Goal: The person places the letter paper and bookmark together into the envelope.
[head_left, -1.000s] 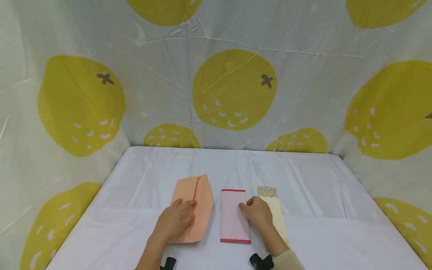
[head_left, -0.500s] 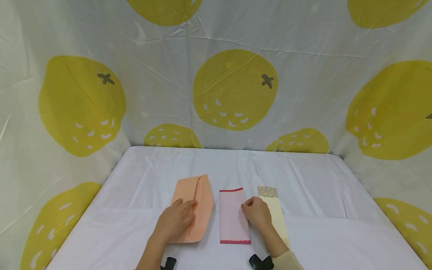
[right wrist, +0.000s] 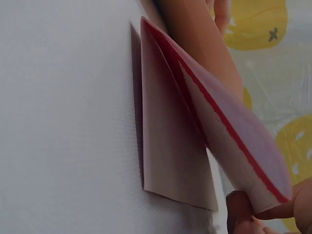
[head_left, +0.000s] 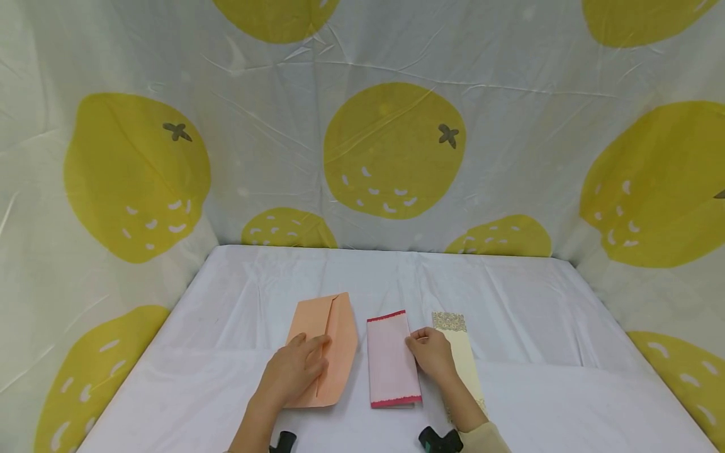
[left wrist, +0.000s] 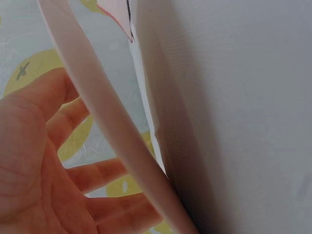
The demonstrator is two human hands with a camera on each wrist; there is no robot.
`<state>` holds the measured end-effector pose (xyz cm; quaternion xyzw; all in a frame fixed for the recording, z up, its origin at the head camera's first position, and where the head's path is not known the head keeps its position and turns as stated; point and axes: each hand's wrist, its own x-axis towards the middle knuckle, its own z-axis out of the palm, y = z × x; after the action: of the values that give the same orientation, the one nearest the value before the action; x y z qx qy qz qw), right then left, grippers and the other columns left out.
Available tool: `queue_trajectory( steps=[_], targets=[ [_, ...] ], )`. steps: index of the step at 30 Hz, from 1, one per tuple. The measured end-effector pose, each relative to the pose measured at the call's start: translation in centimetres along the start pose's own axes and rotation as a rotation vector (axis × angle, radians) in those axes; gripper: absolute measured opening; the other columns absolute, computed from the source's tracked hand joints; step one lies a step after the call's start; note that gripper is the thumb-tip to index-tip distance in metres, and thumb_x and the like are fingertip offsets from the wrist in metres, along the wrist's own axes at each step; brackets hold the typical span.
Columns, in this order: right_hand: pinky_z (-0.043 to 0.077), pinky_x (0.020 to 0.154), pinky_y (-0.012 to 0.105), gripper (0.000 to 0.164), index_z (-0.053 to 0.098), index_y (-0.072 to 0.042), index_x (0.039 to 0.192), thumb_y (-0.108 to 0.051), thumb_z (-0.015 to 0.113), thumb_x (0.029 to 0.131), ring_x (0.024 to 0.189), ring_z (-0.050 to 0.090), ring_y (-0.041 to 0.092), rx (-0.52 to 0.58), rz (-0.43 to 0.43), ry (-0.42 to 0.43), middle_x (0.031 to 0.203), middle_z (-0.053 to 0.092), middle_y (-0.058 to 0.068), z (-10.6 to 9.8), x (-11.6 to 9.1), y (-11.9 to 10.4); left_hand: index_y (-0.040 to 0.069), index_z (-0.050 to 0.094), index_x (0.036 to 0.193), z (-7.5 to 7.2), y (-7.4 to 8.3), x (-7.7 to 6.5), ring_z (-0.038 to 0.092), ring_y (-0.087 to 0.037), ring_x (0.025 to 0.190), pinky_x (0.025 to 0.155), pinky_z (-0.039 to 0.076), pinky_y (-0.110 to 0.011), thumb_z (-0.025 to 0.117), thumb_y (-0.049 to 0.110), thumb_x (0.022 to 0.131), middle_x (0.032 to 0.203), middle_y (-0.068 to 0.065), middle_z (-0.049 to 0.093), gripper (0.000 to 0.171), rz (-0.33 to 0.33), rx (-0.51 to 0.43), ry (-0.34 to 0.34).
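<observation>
My left hand (head_left: 297, 370) lies on a peach-coloured envelope (head_left: 338, 352), whose pointed flap side faces right. In the left wrist view the fingers (left wrist: 100, 175) reach loosely against the envelope (left wrist: 105, 107). Beside it stands a pink folded card (head_left: 391, 362) with red scalloped bands along its top and bottom edges. My right hand (head_left: 433, 355) pinches the card's right edge and holds its front panel raised. The right wrist view shows the card (right wrist: 234, 126) spread in a V, one panel low at the table and the other lifted by thumb and finger.
A cream card or envelope (head_left: 463, 352) with a gold lace-like band lies right of the pink card, partly under the right forearm. White cloth covers the table (head_left: 226, 302). A curtain (head_left: 272, 126) printed with yellow fruit surrounds its back and sides.
The right hand has lifted the front panel of the pink card, so its top and bottom edges now tilt and a gap shows. Left hand and envelope stay put.
</observation>
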<state>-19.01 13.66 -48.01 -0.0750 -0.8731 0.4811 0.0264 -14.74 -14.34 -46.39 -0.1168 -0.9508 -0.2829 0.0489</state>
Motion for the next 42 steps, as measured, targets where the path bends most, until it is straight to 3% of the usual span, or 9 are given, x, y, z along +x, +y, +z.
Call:
queue_trajectory(
  steps=[9,17,42],
  targets=[
    [0.045,0.053,0.029,0.018,0.066,0.004,0.091,-0.013,0.065,0.090,0.060,0.055,0.014,0.024,-0.011,0.039,0.073,0.066,0.007,-0.3,0.1,-0.1,0.020,0.066,0.123,-0.1,0.1,0.0,0.059,-0.052,0.102,0.079,0.048,-0.061,0.068,0.024,0.089,0.128,-0.028,0.056,0.035,-0.001,0.009,0.001],
    [0.041,0.049,0.027,0.017,0.066,0.003,0.094,-0.013,0.065,0.090,0.053,0.049,0.011,0.065,-0.003,0.084,0.062,0.057,0.001,-0.4,0.1,-0.4,0.021,0.066,0.123,-0.1,0.2,-0.1,0.059,-0.052,0.102,0.079,0.048,-0.061,0.067,0.024,0.088,0.128,-0.027,0.056,0.035,-0.005,0.007,0.006],
    [0.042,0.047,0.025,0.019,0.066,0.005,0.098,-0.013,0.066,0.091,0.053,0.050,0.012,0.205,-0.057,0.075,0.066,0.064,0.004,-0.5,-0.3,-3.2,0.020,0.066,0.123,0.0,0.0,0.0,0.058,-0.052,0.105,0.081,0.047,-0.062,0.068,0.025,0.088,0.129,-0.028,0.055,0.035,-0.002,-0.014,-0.005]
  ],
)
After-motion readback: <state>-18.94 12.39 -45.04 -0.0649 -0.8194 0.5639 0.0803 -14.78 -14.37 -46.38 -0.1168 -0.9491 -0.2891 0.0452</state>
